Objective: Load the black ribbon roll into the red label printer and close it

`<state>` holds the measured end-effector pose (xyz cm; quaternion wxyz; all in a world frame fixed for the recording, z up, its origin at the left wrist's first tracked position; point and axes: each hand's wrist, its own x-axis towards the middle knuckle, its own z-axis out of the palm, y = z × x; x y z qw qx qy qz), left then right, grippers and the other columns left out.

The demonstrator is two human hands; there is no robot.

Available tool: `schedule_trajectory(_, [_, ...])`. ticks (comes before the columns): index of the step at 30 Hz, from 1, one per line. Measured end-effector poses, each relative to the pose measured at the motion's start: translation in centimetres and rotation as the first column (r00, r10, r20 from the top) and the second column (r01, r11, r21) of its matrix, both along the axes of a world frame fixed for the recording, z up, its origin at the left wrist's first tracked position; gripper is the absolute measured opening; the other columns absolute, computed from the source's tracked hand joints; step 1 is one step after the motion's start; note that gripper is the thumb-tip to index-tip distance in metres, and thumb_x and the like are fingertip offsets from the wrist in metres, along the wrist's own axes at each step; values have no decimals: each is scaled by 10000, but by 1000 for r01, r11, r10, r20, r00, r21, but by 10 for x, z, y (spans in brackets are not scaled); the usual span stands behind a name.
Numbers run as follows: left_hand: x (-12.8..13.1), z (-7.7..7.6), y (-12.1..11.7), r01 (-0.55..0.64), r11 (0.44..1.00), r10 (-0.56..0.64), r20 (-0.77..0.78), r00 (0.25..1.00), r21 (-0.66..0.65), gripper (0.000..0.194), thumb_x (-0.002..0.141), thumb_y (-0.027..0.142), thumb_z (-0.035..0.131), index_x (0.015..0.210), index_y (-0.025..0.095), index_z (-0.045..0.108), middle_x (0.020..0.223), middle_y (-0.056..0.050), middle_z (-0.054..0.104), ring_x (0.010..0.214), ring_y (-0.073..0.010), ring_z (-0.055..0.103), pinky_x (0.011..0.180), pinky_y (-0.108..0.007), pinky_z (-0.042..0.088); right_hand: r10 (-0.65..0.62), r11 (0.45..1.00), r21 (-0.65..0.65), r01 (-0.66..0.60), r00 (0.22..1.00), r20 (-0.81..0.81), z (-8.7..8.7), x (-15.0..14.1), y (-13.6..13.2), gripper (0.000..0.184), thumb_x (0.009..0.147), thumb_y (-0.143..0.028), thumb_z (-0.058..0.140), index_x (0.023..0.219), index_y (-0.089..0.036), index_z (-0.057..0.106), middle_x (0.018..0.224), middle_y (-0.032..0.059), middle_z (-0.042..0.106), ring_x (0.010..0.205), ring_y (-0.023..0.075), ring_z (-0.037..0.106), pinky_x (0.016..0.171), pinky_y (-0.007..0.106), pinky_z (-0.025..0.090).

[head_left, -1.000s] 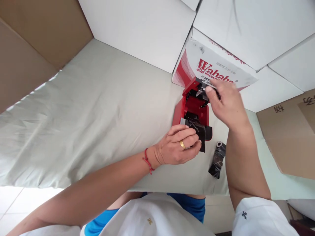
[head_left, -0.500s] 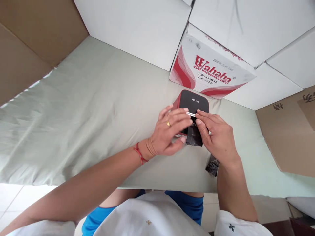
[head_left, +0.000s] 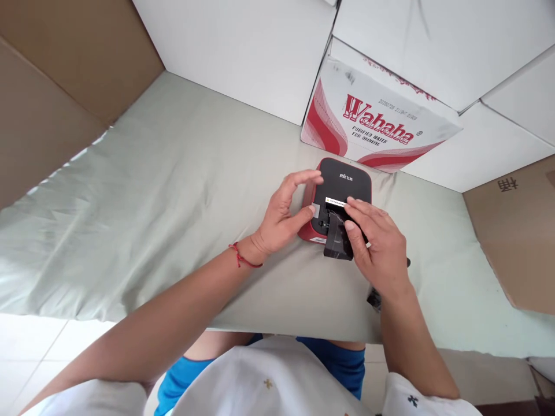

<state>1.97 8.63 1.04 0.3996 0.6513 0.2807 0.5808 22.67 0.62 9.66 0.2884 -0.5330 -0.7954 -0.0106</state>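
A small red and black device (head_left: 347, 180), marked with pale lettering, stands on the cloth-covered surface. It looks like a compact receipt printer. A glossy black strip (head_left: 337, 245) hangs from its near side, below a white warning label (head_left: 335, 202). My left hand (head_left: 286, 211) is open at the device's left side, thumb by a grey patch and fingertips at the upper left edge. My right hand (head_left: 381, 245) lies over the right side, fingers stretched out near the label. Its thumb is at the strip's right edge. A dark crinkled object (head_left: 373, 299) is partly hidden under my right wrist.
Behind the device stands a red and white Wahaha water carton (head_left: 381, 127), against large white boxes (head_left: 234, 46). Brown cardboard boxes flank the surface at left (head_left: 78, 69) and right (head_left: 515, 242). The wrinkled pale green cloth (head_left: 173, 190) ends at a front edge near my lap.
My left hand has drawn back left from over the label and strip to the device's left edge. The strip's upper part and a grey patch now show. My right hand has barely moved.
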Motion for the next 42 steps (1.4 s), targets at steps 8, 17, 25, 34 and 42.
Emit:
schedule_trajectory(8, [4,-10,15,163,960,-158,39,987,-227,926,975,623,676,1703,399,148,1888,-51,88,1777,-342,25,1436,-633,163,96,986,138,-89,994,-46,-25,-6,-39,503,1013,-97,640,1478,-281,692,1377,97,802,1342,299,738,1104,545,636])
schedule_trajectory(17, [8,-12,13,252,915,-230,105,967,-315,968,923,464,716,1709,402,153,1892,1,44,1772,-343,-91,1445,-623,54,169,981,96,-171,985,23,2,-1,-27,248,1025,-100,662,1224,-190,781,1208,111,848,1136,260,804,1013,456,662])
schedule_trajectory(25, [11,-25,16,315,879,-263,189,946,-358,892,809,360,686,1615,370,301,1831,-15,240,1758,-347,111,1447,-601,156,-77,930,-321,178,950,304,53,-8,57,300,1096,-257,514,1153,-216,806,1144,72,846,1040,271,795,893,396,572])
schedule_trajectory(34, [15,-21,16,354,868,-262,283,922,-349,817,809,358,721,1550,288,385,1732,-96,410,1681,-351,306,1418,-578,246,113,765,-547,341,764,635,48,-39,106,208,965,-244,622,1088,-191,782,1077,146,819,962,312,734,702,375,428])
schedule_trajectory(42, [14,-17,13,378,862,-272,321,907,-337,740,840,343,709,1529,291,443,1714,-76,456,1634,-337,383,1377,-569,342,-265,777,-575,256,962,72,115,50,15,414,943,-615,698,1233,-328,764,1015,62,801,724,229,670,645,372,522])
